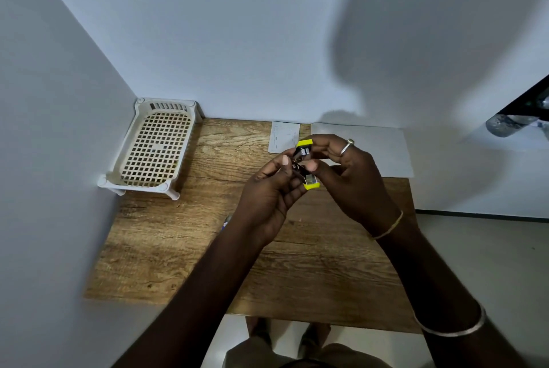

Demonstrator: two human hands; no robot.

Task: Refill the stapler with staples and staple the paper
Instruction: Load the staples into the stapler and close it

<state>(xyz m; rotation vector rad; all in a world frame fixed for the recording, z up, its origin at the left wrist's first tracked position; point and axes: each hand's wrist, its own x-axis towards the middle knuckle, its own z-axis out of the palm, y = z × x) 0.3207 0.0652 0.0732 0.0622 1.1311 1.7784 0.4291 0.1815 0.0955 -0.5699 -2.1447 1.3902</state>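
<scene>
Over the wood-grain worktop, the left hand and right hand meet, both pinching the small yellow-and-metal stapler, seemingly hinged open, just before the white paper sheet.

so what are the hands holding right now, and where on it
A small yellow stapler, swung open. The right hand grips its yellow-tipped arms; the left hand pinches the metal middle.

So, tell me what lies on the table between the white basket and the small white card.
Nothing but bare wooden table lies between the basket and the card, as the head view shows.
</scene>
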